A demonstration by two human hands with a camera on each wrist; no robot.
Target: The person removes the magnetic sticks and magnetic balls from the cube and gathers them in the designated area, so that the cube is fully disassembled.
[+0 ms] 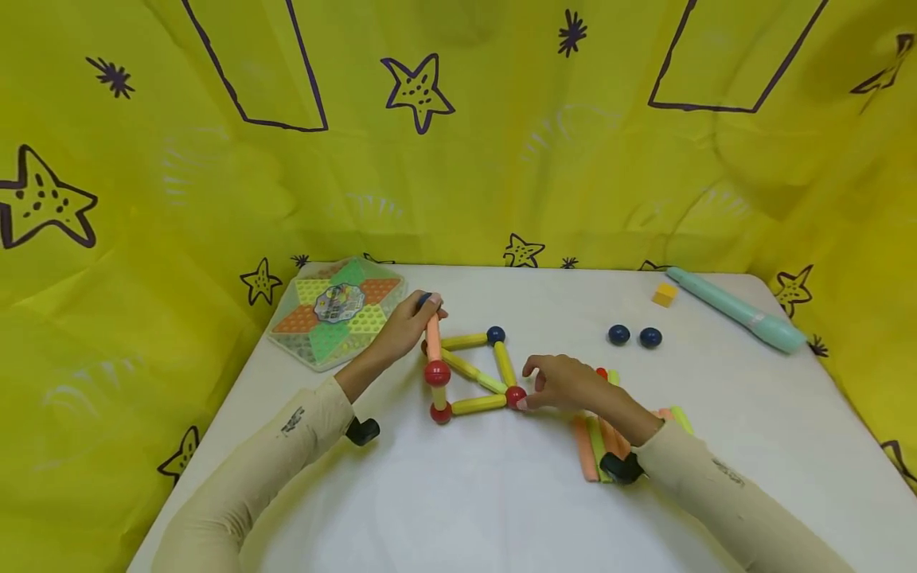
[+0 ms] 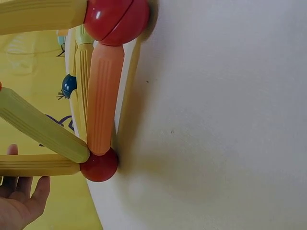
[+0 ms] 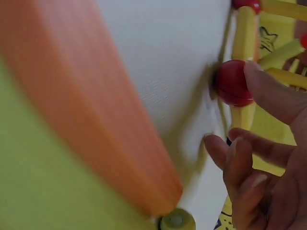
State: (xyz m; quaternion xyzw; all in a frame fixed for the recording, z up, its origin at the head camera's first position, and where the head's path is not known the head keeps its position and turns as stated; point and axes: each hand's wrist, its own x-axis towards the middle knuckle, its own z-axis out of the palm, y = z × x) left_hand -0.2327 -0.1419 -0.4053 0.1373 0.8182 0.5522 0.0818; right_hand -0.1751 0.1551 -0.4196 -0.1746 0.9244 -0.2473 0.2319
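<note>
A frame of yellow building sticks (image 1: pixel 478 405) and balls stands on the white table. At its left, an orange stick (image 1: pixel 433 338) rises from a red ball (image 1: pixel 437 373) towards a dark blue ball (image 1: pixel 427 301). My left hand (image 1: pixel 404 326) pinches that blue ball between thumb and fingers. At the frame's near right corner, the thumb of my right hand (image 1: pixel 562 382) touches another red ball (image 3: pixel 233 82); the other fingers are loosely bent, apart from it. A blue ball (image 1: pixel 496 335) forms the far corner.
Beside my right wrist lie several orange and green sticks (image 1: pixel 586 450), partly hidden by the arm. Two loose blue balls (image 1: pixel 619 334), a small yellow-orange block (image 1: pixel 665 294) and a teal tube (image 1: pixel 738 309) are farther right. A hexagonal board (image 1: pixel 308 342) sits at the back left.
</note>
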